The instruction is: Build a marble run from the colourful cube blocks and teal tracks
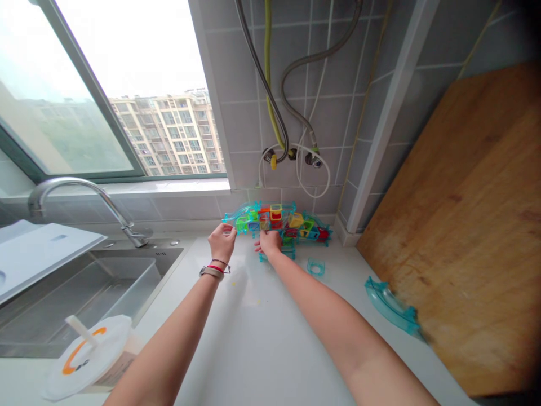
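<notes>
White counter (pixel 253 316) by the window: both hands are on the colourful block toy (pixel 279 223) against the tiled wall. Left hand (pixel 222 241) grip pinches its left end; right hand (pixel 269 241) fingers press closed on its middle.

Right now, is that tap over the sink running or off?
Off. No water falls from the spout of the tap, and the sink below it looks dry.

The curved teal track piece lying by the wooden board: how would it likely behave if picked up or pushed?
The curved teal track piece looks like thin see-through plastic, so probably light and stiff rather than floppy. Lying flat on the smooth white counter, it would likely slide easily when nudged, not roll. Its thin side walls may crack if squeezed hard.
</notes>
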The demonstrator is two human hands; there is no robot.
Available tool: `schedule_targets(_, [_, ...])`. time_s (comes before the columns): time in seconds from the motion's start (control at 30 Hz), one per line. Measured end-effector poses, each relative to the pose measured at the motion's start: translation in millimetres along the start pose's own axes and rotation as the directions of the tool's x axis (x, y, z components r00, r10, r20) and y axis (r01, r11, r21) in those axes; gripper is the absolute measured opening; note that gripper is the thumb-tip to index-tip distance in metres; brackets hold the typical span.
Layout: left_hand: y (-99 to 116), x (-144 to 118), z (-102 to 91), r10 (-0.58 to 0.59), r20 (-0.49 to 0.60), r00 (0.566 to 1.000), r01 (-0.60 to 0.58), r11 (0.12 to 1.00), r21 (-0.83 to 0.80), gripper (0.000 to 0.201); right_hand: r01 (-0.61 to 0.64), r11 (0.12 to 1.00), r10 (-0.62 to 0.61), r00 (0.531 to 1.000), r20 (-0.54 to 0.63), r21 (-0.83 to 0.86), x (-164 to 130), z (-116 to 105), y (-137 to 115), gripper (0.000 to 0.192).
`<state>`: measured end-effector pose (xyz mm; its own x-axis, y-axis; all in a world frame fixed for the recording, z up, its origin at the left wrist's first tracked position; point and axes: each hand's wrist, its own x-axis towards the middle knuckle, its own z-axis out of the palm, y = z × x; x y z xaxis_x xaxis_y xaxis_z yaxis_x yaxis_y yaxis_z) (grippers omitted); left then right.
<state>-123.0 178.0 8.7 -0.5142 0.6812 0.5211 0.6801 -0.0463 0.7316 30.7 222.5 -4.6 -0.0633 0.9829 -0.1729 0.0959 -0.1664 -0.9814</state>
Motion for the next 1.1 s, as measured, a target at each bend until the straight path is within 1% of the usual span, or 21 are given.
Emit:
schedule_targets(0.23, [9.6, 3.6, 6.3, 0.075, 0.018, 0.997, -0.075, 0.996, 0.037, 0.013, -0.009, 1.0, 0.009, 1.0, 0.001, -0.008, -0.5, -1.4, -0.5, 0.033])
schedule_targets(0.63, [6.3, 6.8, 4.8, 0.218, 0.041, 0.975, -0.222, 0.969, 0.106, 0.011, -0.006, 1.0, 0.006, 1.0, 0.001, -0.015, 0.3, 0.3, -0.8, 0.038])
schedule_targets(0.8, [7.9, 4.9, 4.1, 0.25, 0.051, 0.967, -0.255, 0.958, 0.128, 0.007, -0.009, 1.0, 0.009, 1.0, 0.002, -0.016, -1.2, -0.6, -1.4, 0.035])
schedule_targets(1.1, [5.9, 4.7, 3.9, 0.285, 0.067, 0.956, -0.292, 0.947, 0.136, 0.009, -0.023, 1.0, 0.023, 1.0, 0.007, -0.007, -2.5, -1.7, -2.4, 0.037])
